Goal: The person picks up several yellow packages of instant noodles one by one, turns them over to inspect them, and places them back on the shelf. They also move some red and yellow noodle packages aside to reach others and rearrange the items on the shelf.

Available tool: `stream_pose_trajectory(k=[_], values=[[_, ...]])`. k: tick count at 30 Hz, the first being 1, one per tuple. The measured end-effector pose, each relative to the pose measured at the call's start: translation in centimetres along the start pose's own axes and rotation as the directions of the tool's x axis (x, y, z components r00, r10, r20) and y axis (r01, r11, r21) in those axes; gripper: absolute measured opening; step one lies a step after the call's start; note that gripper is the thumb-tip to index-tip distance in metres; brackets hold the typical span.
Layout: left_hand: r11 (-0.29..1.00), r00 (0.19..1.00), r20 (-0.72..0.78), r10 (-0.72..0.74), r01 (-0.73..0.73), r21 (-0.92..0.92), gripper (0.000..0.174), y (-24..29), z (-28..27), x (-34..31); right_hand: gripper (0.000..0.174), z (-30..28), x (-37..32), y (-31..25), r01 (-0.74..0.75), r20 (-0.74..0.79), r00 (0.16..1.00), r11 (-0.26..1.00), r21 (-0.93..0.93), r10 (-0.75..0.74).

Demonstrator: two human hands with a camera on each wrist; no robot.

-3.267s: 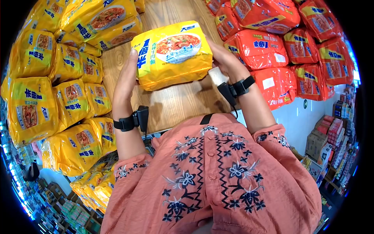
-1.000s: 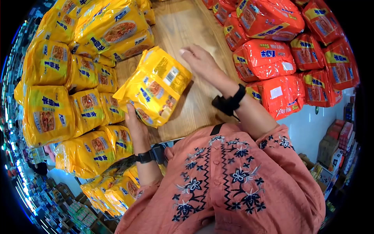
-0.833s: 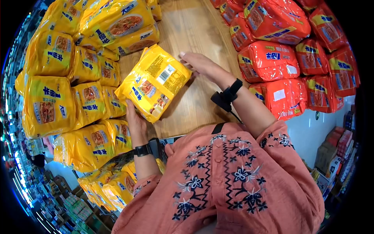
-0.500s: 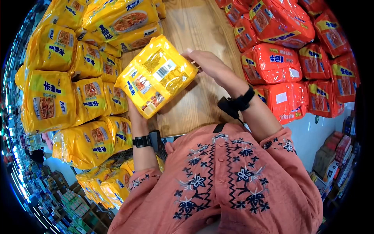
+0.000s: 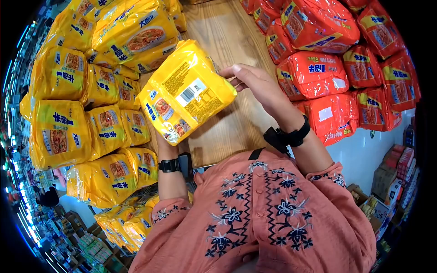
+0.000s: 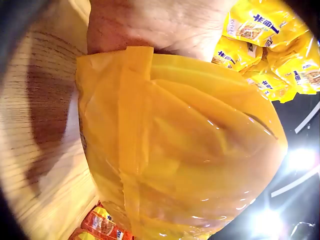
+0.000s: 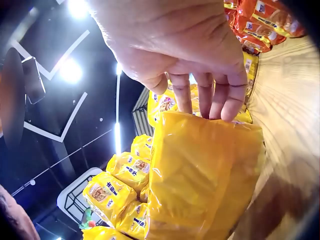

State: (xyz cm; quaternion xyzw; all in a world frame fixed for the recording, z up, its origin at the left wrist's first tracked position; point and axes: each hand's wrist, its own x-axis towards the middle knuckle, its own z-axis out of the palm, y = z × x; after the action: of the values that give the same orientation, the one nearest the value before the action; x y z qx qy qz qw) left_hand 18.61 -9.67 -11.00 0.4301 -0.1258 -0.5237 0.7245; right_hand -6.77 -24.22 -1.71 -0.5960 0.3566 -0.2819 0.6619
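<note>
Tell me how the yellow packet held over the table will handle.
The yellow packet is probably slippery, given its glossy wrapper. Loose folds suggest the surface gives when squeezed. Its boxy shape makes rolling unlikely.

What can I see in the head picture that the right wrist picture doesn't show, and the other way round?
Only the head view shows the barcode on the handled yellow packet and the flower embroidery on the shirt.

Only the right wrist view shows the dark ceiling with its angled white strips.

Both show the right hand at that packet's edge, stacked yellow packets, red packets and the wooden tabletop.
</note>
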Motion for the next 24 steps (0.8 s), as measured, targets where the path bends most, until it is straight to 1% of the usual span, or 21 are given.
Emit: stream_pose_trajectory(k=[7, 14, 16, 19, 20, 22, 23, 24], values=[[0.998, 0.995, -0.079, -0.061, 0.059, -0.024, 0.048, 0.7, 1.3, 0.1, 0.048, -0.1, 0.6, 0.6, -0.004, -0.008, 1.0, 1.0, -0.03, 0.004], [0.995, 0.983, -0.153, -0.101, 0.101, -0.011, 0.047, 1.1, 1.8, -0.5, 0.046, -0.3, 0.6, 0.9, -0.046, -0.014, 0.999, 0.999, 0.003, 0.046], [0.994, 0.987, -0.125, -0.105, 0.099, -0.053, 0.047, 0.7, 1.2, -0.1, 0.045, -0.5, 0.7, 1.4, -0.07, -0.016, 0.997, 0.998, 0.009, 0.07], [0.993, 0.992, -0.066, -0.109, 0.106, -0.047, 0.049, 0.9, 1.9, 0.4, 0.044, -0.6, 0.9, 1.5, -0.075, -0.03, 0.997, 0.997, 0.003, 0.075], [0.994, 0.992, -0.068, -0.105, 0.105, -0.017, 0.051, 1.1, 2.2, 0.6, 0.044, -0.5, 0.9, 1.5, -0.071, -0.035, 0.997, 0.997, 0.0, 0.071], [0.989, 0.991, -0.051, -0.126, 0.121, -0.08, 0.053, 1.0, 2.6, 1.5, 0.043, -0.6, 0.7, 1.6, -0.022, -0.013, 1.0, 0.999, -0.037, 0.021], [0.975, 0.988, -0.03, -0.151, 0.144, -0.172, 0.053, 0.5, 2.3, 2.2, 0.043, -0.7, 0.6, 1.7, 0.007, -0.006, 1.0, 0.998, -0.057, -0.008], [0.973, 0.991, 0.004, -0.136, 0.134, -0.189, 0.051, 0.4, 2.0, 2.4, 0.04, -0.8, 0.6, 1.9, 0.012, -0.007, 1.0, 0.999, -0.034, -0.012]])
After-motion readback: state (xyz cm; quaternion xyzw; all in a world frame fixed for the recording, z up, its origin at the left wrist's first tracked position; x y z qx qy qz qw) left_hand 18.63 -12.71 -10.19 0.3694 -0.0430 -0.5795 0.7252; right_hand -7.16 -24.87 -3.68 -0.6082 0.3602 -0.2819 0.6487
